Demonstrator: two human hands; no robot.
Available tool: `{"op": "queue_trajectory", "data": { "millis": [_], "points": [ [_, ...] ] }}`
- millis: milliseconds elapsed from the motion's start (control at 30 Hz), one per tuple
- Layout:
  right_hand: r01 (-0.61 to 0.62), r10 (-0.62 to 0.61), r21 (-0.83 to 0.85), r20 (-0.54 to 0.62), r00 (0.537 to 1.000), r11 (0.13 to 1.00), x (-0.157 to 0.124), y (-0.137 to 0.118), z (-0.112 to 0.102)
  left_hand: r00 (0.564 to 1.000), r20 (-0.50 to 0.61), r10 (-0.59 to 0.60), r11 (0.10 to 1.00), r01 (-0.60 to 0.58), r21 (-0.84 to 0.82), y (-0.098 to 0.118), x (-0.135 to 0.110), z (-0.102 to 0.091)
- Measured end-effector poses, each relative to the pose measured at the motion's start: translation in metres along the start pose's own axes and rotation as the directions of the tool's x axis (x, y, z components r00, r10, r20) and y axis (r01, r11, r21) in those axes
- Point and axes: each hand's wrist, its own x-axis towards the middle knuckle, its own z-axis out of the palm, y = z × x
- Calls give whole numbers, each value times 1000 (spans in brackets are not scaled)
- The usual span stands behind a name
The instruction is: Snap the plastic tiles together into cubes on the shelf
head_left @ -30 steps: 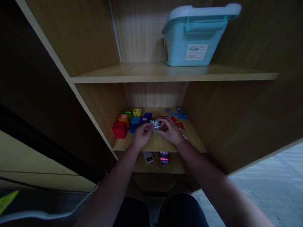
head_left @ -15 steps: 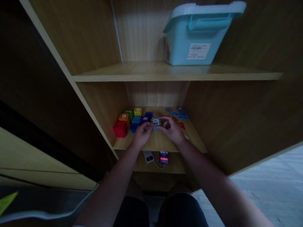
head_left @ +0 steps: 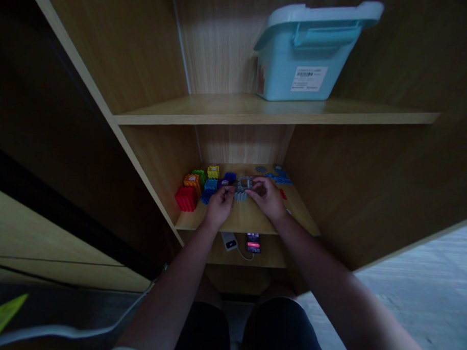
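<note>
Turned since the earlier frame, the grey block (head_left: pixel 240 196) is pinched by left hand (head_left: pixel 220 203) and right hand (head_left: pixel 271 199), another face made accessible.

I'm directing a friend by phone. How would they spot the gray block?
Below the light-blue storage bin, find the next wooden shelf. There, the gray block is between the left hand and right hand. Its gray colour sets it apart from the purple block and blue blocks leftward.

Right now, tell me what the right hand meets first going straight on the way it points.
The grey block, right at the fingertips of the right hand; they may be touching, depth is unclear.
</note>
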Motion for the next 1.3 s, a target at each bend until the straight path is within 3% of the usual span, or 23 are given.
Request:
{"op": "queue_trajectory", "data": {
  "millis": [167, 367, 667, 1100, 1300],
  "points": [
    [86, -89, 89, 37, 995, 992, -5, -6, 2, 993, 116, 31, 999, -27, -34, 4, -3, 1],
    [206, -207, 21, 123, 971, 978, -4, -8, 3, 970, 233, 64, 997, -54, -47, 9, -4, 1],
    [272, -257, -134, 121, 959, 953, 0, -8, 3, 988, 145, 55, 992, -38, -118, 4, -3, 2],
    [226, -194, -226, 153, 969, 948, 5, 2, 4, 995, 94, 18, 994, -8, -104, 1, 1, 3],
    [140, -106, -253, 141, 984, 957, 5, 8, 4, 996, 85, -11, 999, 14, -39, 4, 1, 1]
  ]
}}
